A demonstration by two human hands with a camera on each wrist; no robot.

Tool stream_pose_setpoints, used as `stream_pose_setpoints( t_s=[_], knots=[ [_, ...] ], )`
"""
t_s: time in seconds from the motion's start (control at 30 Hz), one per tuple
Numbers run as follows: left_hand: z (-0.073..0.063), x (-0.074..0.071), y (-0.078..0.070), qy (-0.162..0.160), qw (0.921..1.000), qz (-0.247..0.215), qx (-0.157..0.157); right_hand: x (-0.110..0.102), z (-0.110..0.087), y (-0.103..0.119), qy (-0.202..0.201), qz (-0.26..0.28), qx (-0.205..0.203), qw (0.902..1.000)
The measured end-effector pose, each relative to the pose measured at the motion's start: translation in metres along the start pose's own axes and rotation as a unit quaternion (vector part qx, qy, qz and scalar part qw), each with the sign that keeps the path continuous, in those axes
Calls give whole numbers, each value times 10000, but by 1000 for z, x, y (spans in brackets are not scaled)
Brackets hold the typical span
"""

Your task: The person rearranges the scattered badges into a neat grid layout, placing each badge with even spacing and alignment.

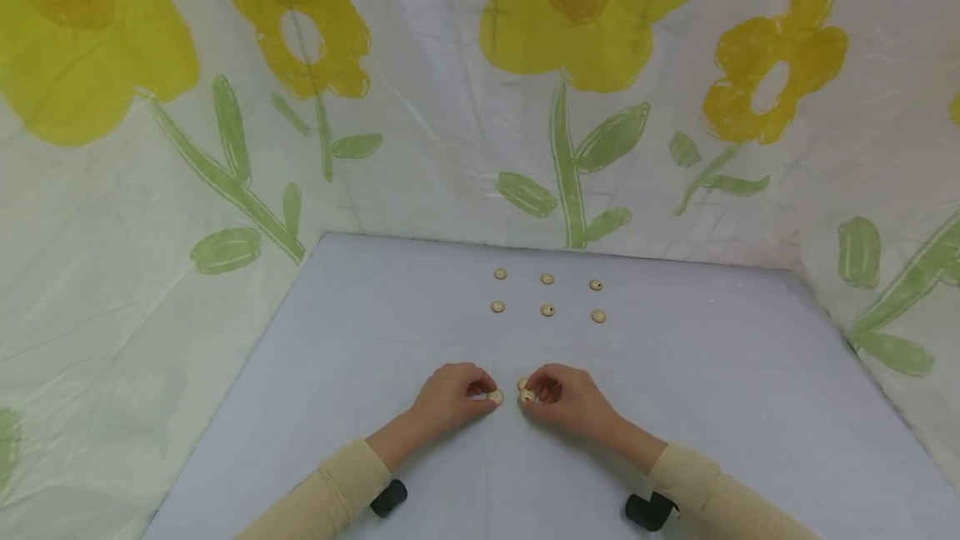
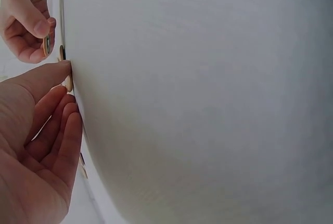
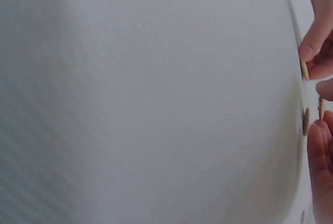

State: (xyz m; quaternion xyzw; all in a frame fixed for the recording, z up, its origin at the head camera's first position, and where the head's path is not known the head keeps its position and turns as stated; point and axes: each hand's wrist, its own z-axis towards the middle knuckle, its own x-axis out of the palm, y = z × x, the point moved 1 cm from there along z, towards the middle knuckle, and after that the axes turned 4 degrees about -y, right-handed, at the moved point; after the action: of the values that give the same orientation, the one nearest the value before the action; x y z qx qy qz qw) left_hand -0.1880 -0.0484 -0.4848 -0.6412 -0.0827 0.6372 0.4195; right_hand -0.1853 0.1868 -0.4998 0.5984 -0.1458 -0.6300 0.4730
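Observation:
Near the middle of the table, my left hand [image 1: 452, 397] pinches a small round wooden disc [image 1: 495, 397] between thumb and forefinger, low at the tabletop. Facing it, my right hand [image 1: 572, 400] pinches a second disc [image 1: 527, 397] with dark marks on its face. In the right wrist view that held disc [image 3: 321, 108] is tilted on edge between thumb and fingertips. A third disc [image 1: 522, 384] lies just behind it, partly covered by it in the head view. A narrow gap separates the two hands.
Farther back, several similar discs lie in two rows, a front row [image 1: 547, 310] and a rear row [image 1: 547, 279]. A pale cloth covers the table [image 1: 360, 315]. Behind it hangs a white curtain [image 1: 427, 165] painted with yellow flowers. Black wrist devices [image 1: 388, 498] sit under both sleeves.

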Motion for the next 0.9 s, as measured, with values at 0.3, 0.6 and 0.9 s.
stream_pose_setpoints(
  t_s=[0.3, 0.6, 0.9],
  knots=[
    [-3, 0, -1, -42, 9999, -59, 97, -6, 13, -9, -193, -45, 198, 9996],
    [-5, -1, -2, 3, 10000, -51, 54, -9, 32, -17, -281, -82, 274, 9992],
    [-5, -1, -1, -42, 9998, -96, 149, -6, 53, -23, -290, -172, 426, 9985]
  ],
)
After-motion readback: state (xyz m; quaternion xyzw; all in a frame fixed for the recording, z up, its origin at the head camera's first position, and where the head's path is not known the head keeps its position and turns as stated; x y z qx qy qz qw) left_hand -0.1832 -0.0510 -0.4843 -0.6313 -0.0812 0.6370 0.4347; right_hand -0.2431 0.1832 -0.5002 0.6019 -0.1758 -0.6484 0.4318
